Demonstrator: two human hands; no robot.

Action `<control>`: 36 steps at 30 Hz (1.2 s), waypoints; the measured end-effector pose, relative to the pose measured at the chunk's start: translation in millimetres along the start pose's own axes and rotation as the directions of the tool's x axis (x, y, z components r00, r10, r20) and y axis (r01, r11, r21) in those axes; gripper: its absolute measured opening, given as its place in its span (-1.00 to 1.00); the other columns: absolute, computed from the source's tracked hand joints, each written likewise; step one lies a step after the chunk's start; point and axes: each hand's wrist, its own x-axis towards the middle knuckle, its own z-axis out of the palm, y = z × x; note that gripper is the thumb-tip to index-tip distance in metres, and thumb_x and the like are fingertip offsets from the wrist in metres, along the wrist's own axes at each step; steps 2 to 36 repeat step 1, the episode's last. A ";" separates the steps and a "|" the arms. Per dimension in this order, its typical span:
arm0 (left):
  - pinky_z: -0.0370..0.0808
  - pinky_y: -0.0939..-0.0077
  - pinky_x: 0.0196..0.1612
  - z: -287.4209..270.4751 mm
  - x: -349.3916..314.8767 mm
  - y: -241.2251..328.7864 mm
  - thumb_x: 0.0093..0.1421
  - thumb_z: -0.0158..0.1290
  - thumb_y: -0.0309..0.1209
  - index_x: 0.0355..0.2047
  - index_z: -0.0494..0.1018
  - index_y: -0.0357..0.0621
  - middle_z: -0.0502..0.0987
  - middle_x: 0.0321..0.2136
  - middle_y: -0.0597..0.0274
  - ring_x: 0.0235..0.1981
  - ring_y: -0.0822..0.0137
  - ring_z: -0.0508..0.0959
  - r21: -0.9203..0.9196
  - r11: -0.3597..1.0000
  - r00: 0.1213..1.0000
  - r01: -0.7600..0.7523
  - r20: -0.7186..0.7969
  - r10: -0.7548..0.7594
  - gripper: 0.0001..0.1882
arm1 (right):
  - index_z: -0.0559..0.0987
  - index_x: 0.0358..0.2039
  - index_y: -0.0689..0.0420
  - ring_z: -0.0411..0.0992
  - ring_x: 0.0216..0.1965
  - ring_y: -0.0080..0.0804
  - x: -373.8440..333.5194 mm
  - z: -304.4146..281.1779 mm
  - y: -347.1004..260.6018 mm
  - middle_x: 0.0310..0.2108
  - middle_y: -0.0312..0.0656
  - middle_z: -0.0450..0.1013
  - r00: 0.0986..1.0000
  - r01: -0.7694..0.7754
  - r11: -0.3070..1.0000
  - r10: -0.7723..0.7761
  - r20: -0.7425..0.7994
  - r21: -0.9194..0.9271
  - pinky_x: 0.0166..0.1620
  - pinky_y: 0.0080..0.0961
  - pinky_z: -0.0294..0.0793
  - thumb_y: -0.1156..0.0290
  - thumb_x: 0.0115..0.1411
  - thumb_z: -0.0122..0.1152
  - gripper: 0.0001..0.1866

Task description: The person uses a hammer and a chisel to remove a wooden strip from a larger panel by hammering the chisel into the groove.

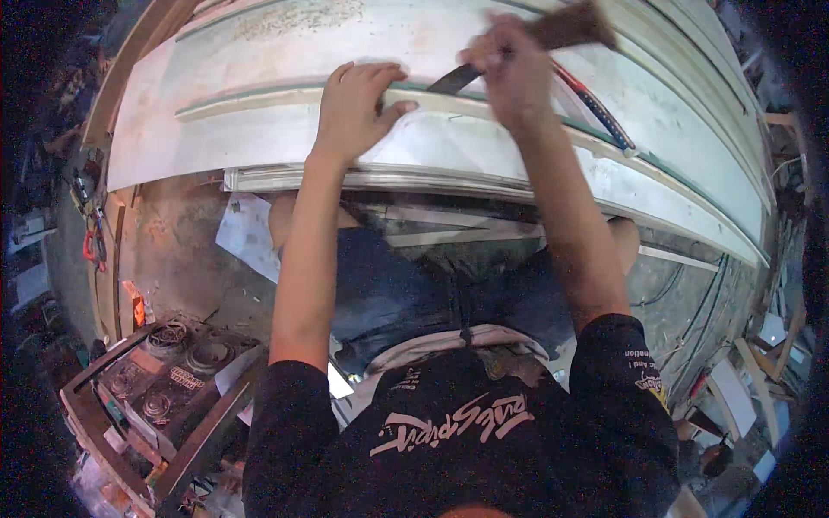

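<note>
My left hand rests over a long pale strip with a green edge, its fingers apart and its thumb stretched out. The strip lies along a large white board. In my right hand, closed and blurred by motion, is a tool with a dark flat end and a broad brown end; its exact kind is unclear. The dark end points down-left, close to the strip beside my left fingers. Just right of that hand, a curved red-and-black tool lies across the strip.
Pale metal profiles run under the board's near edge. Sawdust-like crumbs are scattered on its far part. At the lower left stands a dirty two-ring stove-like unit. Red-handled tools hang at the left. Offcuts clutter the right.
</note>
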 end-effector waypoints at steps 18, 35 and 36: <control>0.14 0.02 0.30 1.4 -0.1 -2.1 0.09 0.22 -0.03 0.03 0.47 -0.04 0.53 0.02 0.18 0.09 0.12 0.47 -0.032 0.999 1.000 0.017 0.025 -0.016 -0.44 | 0.37 -0.55 0.09 0.28 -0.66 -0.54 -0.7 -9.9 11.4 -0.69 -0.31 0.32 1.000 -0.014 1.000 0.014 0.002 -0.007 -0.38 -0.46 0.44 0.31 0.15 0.31 -0.70; 0.14 0.02 0.30 1.4 -0.1 -2.1 0.09 0.22 -0.03 0.03 0.47 -0.04 0.53 0.02 0.18 0.09 0.12 0.47 -0.032 0.999 1.000 0.017 0.025 -0.016 -0.44 | 0.37 -0.55 0.09 0.28 -0.66 -0.54 -0.7 -9.9 11.4 -0.69 -0.31 0.32 1.000 -0.014 1.000 0.014 0.002 -0.007 -0.38 -0.46 0.44 0.31 0.15 0.31 -0.70; 0.14 0.02 0.30 1.4 -0.1 -2.1 0.09 0.22 -0.03 0.03 0.47 -0.04 0.53 0.02 0.18 0.09 0.12 0.47 -0.032 0.999 1.000 0.017 0.025 -0.016 -0.44 | 0.37 -0.55 0.09 0.28 -0.66 -0.54 -0.7 -9.9 11.4 -0.69 -0.31 0.32 1.000 -0.014 1.000 0.014 0.002 -0.007 -0.38 -0.46 0.44 0.31 0.15 0.31 -0.70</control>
